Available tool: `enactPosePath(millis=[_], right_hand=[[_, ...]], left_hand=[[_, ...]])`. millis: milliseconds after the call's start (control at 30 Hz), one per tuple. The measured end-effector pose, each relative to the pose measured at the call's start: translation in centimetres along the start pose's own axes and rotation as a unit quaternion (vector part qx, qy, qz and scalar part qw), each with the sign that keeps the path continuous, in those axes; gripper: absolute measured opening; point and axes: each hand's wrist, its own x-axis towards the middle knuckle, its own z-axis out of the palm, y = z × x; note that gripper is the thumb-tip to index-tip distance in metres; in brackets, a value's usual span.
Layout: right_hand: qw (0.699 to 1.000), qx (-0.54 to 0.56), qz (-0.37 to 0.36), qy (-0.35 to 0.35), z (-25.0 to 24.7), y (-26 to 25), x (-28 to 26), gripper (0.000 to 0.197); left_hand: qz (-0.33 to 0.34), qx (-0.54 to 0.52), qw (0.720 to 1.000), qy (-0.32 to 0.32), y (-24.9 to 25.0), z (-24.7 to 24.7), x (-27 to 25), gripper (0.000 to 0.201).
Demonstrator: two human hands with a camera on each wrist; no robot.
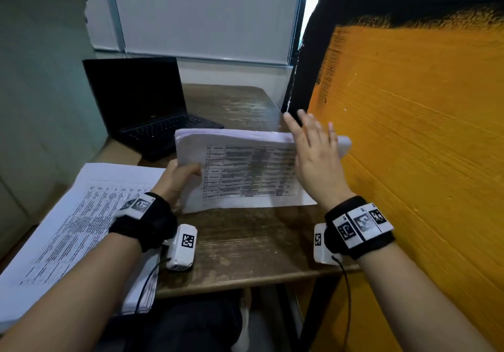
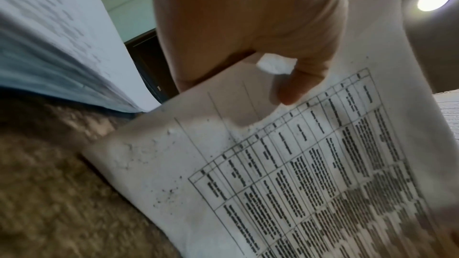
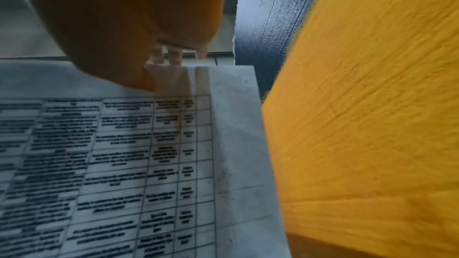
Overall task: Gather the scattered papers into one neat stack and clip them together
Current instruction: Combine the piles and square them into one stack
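Note:
A thick stack of printed papers (image 1: 245, 171) with a table on its top sheet stands tilted, its lower edge on the wooden table (image 1: 245, 245). My left hand (image 1: 181, 174) grips its left edge, thumb on the front sheet (image 2: 310, 164). My right hand (image 1: 313, 144) is flat with straight fingers against the stack's right edge. In the right wrist view its fingers (image 3: 174, 60) reach over the top corner of the stack (image 3: 149, 164). A second pile of printed papers (image 1: 76, 215) lies at the left under my left forearm. No clip is in sight.
An open black laptop (image 1: 141, 106) sits at the back left of the table. An orange and black wall (image 1: 422, 161) runs close along the right side. The second pile (image 2: 62, 36) overhangs the table's front left edge.

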Motion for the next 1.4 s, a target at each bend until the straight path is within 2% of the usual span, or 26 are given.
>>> enactPosePath(millis=[100, 200, 267, 333, 400, 467, 500, 533, 567, 633, 667, 733, 767, 833, 867, 900, 933, 967, 1033, 1067, 1100, 1167, 1200, 1267, 1333, 1400], right_hand=[[0.997, -0.033, -0.051, -0.041, 0.1, -0.8, 0.6, 0.083], [0.999, -0.026, -0.019, -0.029, -0.2, -0.6, 1.2, 0.072], [0.999, -0.014, 0.001, -0.033, -0.8, -0.1, 1.6, 0.061], [0.995, 0.004, 0.057, -0.08, -1.9, 1.3, 2.3, 0.043], [0.98, 0.028, 0.14, -0.142, -3.5, 3.5, 2.8, 0.006], [0.943, 0.131, 0.211, -0.22, -4.5, 5.9, 2.6, 0.029], [0.913, 0.236, 0.235, -0.234, -4.5, 7.0, 2.2, 0.027], [0.873, 0.349, 0.252, -0.229, -4.4, 7.5, 1.8, 0.02], [0.838, 0.434, 0.262, -0.202, -4.3, 7.7, 1.2, 0.027], [0.782, 0.531, 0.289, -0.153, -3.3, 7.7, 0.4, 0.056], [0.767, 0.555, 0.297, -0.126, -3.0, 7.3, 0.2, 0.059], [0.752, 0.569, 0.324, -0.078, -2.5, 6.7, 0.0, 0.047], [0.764, 0.545, 0.339, -0.06, -2.2, 6.5, 0.0, 0.044], [0.814, 0.444, 0.371, -0.046, -1.8, 6.2, -0.2, 0.058], [0.82, 0.408, 0.398, -0.051, -1.7, 5.6, -0.4, 0.073], [0.802, 0.411, 0.427, -0.068, -1.6, 4.4, -0.6, 0.085], [0.767, 0.451, 0.445, -0.1, -1.7, 2.8, -0.7, 0.088], [0.705, 0.53, 0.448, -0.145, -1.7, 1.0, -0.8, 0.08], [0.554, 0.682, 0.402, -0.257, -1.3, -2.7, -0.8, 0.06], [0.509, 0.725, 0.372, -0.277, -0.9, -4.4, -0.7, 0.057], [0.49, 0.747, 0.358, -0.271, -0.5, -6.1, -0.6, 0.053], [0.523, 0.733, 0.379, -0.212, 0.7, -8.8, 0.0, 0.029], [0.54, 0.717, 0.399, -0.187, 1.3, -9.7, 0.2, 0.026], [0.555, 0.702, 0.41, -0.177, 2.3, -10.9, 0.4, 0.036], [0.579, 0.687, 0.403, -0.174, 3.0, -11.1, 0.3, 0.044], [0.573, 0.682, 0.423, -0.168, 3.4, -10.9, 0.3, 0.043]], left_hand=[[0.001, -0.009, 1.0, 0.01, -0.1, 0.0, 0.1, 0.022], [0.012, 0.003, 1.0, 0.005, -0.2, 0.0, 0.2, 0.016], [0.016, 0.014, 1.0, 0.005, -0.3, 0.0, 0.3, 0.025], [0.017, 0.009, 1.0, -0.011, -0.2, -0.1, 0.1, 0.028], [0.011, -0.009, 1.0, -0.008, -0.2, -0.5, 0.2, 0.031], [0.013, -0.027, 1.0, 0.003, -0.2, -1.0, 0.2, 0.025], [0.017, -0.033, 0.999, -0.003, -0.2, -1.2, 0.2, 0.021], [0.019, -0.033, 0.999, -0.023, -0.2, -1.4, 0.2, 0.021], [0.016, -0.03, 0.998, -0.052, -0.1, -1.5, 0.1, 0.022], [0.016, -0.005, 0.994, -0.108, 0.1, -1.0, -0.5, 0.019], [0.019, 0.015, 0.993, -0.113, 0.1, -0.6, -0.8, 0.02], [0.034, 0.027, 0.997, -0.064, 0.2, 0.0, -0.7, 0.025], [0.043, 0.014, 0.999, -0.025, 0.3, 0.2, -0.7, 0.027], [0.043, -0.03, 0.997, 0.052, 0.5, 0.4, -0.2, 0.027], [0.038, -0.061, 0.994, 0.082, 0.6, 0.3, -0.1, 0.026], [0.034, -0.094, 0.99, 0.103, 0.6, 0.1, -0.1, 0.026], [0.028, -0.113, 0.986, 0.117, 0.5, 0.0, -0.2, 0.027], [0.023, -0.119, 0.984, 0.129, 0.3, -0.1, -0.2, 0.029], [0.011, -0.124, 0.982, 0.145, -0.3, -0.1, -0.4, 0.025], [0.006, -0.131, 0.98, 0.148, -0.5, 0.1, -0.8, 0.019], [0.002, -0.14, 0.979, 0.148, -0.8, 0.2, -1.2, 0.015], [0.007, -0.144, 0.98, 0.137, -1.2, -0.3, -2.0, 0.014], [0.014, -0.136, 0.983, 0.125, -1.2, -0.9, -2.3, 0.015], [0.028, -0.086, 0.99, 0.107, -0.9, -3.7, -2.4, 0.016], [0.03, 0.008, 0.989, 0.147, -0.2, -8.2, -2.1, 0.012], [0.016, 0.111, 0.968, 0.224, 0.3, -13.2, -2.1, 0.018]])
